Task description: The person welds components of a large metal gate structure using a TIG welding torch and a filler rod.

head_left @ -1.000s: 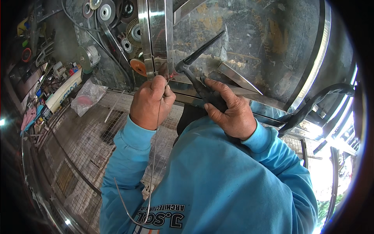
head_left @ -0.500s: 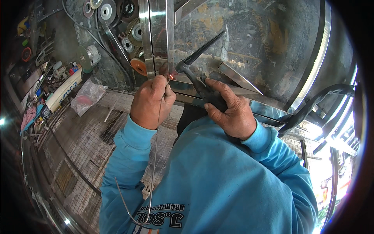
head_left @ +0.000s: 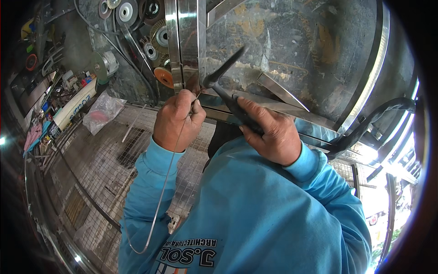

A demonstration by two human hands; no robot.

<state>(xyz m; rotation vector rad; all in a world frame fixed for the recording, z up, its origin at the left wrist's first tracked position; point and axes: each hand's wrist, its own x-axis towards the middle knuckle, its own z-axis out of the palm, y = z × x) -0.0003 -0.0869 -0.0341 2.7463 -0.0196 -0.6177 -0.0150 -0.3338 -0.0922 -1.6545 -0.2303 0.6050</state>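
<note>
From the right hand (head_left: 273,136), the torch handle (head_left: 231,103) slants up-left

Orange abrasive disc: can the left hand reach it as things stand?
Likely yes: the left hand is close to the orange abrasive disc, nothing visible between, though it holds a thin filler rod.

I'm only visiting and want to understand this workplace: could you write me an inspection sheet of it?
Surface: dark tabletop, stained and worn.
Job's things: black torch; thin bent wire; shiny metal bars.
Clutter: grinding discs left of the bars.
Hands: left hand pinches the wire; right hand holds the torch.
Cables: thick black cable at right.
Surroundings: clear plastic bag at left.
</note>
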